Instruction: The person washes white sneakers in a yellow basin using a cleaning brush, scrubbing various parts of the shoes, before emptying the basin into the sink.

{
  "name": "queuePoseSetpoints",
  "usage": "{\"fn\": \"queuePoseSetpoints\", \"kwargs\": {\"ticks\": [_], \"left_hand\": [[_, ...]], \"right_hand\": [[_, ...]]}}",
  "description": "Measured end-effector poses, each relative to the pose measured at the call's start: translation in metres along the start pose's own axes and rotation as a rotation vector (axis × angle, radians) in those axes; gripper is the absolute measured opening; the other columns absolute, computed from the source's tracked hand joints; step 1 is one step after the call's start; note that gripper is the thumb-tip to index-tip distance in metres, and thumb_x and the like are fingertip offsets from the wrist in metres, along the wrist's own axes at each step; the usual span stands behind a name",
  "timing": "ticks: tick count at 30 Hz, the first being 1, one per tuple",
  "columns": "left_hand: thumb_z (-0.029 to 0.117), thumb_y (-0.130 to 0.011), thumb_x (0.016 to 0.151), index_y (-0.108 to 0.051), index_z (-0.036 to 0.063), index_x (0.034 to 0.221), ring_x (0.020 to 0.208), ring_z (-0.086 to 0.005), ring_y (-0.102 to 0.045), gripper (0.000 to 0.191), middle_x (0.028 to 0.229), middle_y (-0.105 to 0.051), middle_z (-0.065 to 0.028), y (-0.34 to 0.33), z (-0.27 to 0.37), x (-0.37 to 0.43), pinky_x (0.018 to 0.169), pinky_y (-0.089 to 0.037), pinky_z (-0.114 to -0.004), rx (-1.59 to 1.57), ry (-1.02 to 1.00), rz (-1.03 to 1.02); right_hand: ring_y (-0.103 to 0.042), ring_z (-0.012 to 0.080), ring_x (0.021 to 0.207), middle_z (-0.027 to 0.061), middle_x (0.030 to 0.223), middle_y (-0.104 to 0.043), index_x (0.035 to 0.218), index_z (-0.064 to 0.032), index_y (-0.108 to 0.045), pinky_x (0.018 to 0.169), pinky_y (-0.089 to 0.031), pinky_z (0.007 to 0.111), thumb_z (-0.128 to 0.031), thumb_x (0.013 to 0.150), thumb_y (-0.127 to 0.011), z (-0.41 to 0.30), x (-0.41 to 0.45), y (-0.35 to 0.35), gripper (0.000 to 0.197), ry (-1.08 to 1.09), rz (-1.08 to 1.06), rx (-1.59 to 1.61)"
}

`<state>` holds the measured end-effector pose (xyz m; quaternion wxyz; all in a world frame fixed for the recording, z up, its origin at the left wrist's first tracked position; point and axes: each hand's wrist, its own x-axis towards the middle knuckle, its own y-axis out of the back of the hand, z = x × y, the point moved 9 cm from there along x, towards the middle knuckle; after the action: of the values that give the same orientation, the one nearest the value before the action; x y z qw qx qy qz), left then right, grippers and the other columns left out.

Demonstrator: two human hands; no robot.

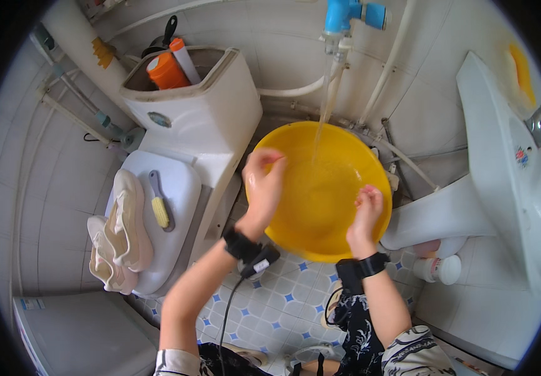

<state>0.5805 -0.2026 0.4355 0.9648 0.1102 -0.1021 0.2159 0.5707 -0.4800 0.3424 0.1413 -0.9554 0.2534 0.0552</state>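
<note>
A round yellow plastic basin holds shallow water with a rippled surface. From the blue tap above it, a thin stream of water runs into the basin. My left hand is raised at the basin's left rim, blurred, with thumb and fingers apart and nothing visible between them. My right hand hovers by the right side of the basin, its fingers loosely curled. Whether anything lies inside those curled fingers is hidden. Both wrists wear black straps with small devices.
Left of the basin stands a white toilet. On its lid lie a pair of cream shoes and a scrub brush. Orange containers sit in the uncovered cistern. A pedestal washbasin and a white tub are at right.
</note>
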Motion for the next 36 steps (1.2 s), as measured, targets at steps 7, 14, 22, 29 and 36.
{"fn": "queuePoseSetpoints", "kwargs": {"ticks": [7,14,22,29,36], "left_hand": [[0.006,-0.057,0.082,-0.044,0.0051,0.097,0.083,-0.0123,-0.046,0.02,0.091,-0.046,-0.0038,0.061,-0.065,-0.152,0.075,-0.039,-0.026,-0.281,0.506,0.622],[0.017,-0.053,0.085,-0.051,0.0081,0.095,0.081,-0.0147,-0.055,0.013,0.093,-0.054,-0.0041,0.016,-0.044,-0.227,0.075,-0.044,-0.028,-0.562,1.007,0.381],[0.013,-0.051,0.083,-0.05,0.0049,0.094,0.077,-0.0161,-0.057,0.014,0.089,-0.056,-0.0065,0.019,0.04,-0.3,0.07,-0.046,-0.027,-0.553,1.24,0.339],[0.009,-0.053,0.081,-0.051,0.0023,0.091,0.064,-0.014,-0.055,0.013,0.08,-0.056,-0.0058,0.043,0.061,-0.337,0.06,-0.042,-0.025,-0.458,1.41,0.413],[0.013,-0.05,0.081,-0.049,0.0039,0.096,0.076,-0.0193,-0.058,0.017,0.088,-0.057,-0.0079,0.049,0.063,-0.326,0.071,-0.044,-0.029,-0.453,1.387,0.266]], "right_hand": [[-0.049,0.0129,0.085,0.0045,0.094,-0.052,0.095,-0.0027,-0.048,0.078,-0.039,0.024,0.0,0.084,-0.05,-0.021,-0.029,-0.02,0.011,0.277,-0.299,-0.414],[-0.05,0.0113,0.084,0.0041,0.093,-0.053,0.097,-0.0021,-0.049,0.08,-0.04,0.024,-0.006,0.089,-0.049,-0.117,-0.065,-0.029,0.009,0.28,-0.328,-0.447],[-0.051,0.0139,0.094,0.0082,0.109,-0.055,0.117,-0.0012,-0.049,0.084,-0.041,0.028,-0.014,0.093,-0.045,-0.328,-0.051,-0.158,0.028,0.666,-0.406,-0.613],[-0.041,0.0272,0.118,0.0124,0.119,-0.053,0.118,-0.0045,-0.052,0.102,-0.026,0.035,-0.03,0.094,-0.035,-0.377,-0.077,-0.316,0.039,0.992,-1.198,-0.795],[-0.051,0.0288,0.09,0.0097,0.089,-0.06,0.091,-0.0039,-0.062,0.083,-0.036,0.038,-0.026,0.09,-0.043,-0.328,-0.058,-0.308,0.029,1.035,-1.197,-1.129]]}}
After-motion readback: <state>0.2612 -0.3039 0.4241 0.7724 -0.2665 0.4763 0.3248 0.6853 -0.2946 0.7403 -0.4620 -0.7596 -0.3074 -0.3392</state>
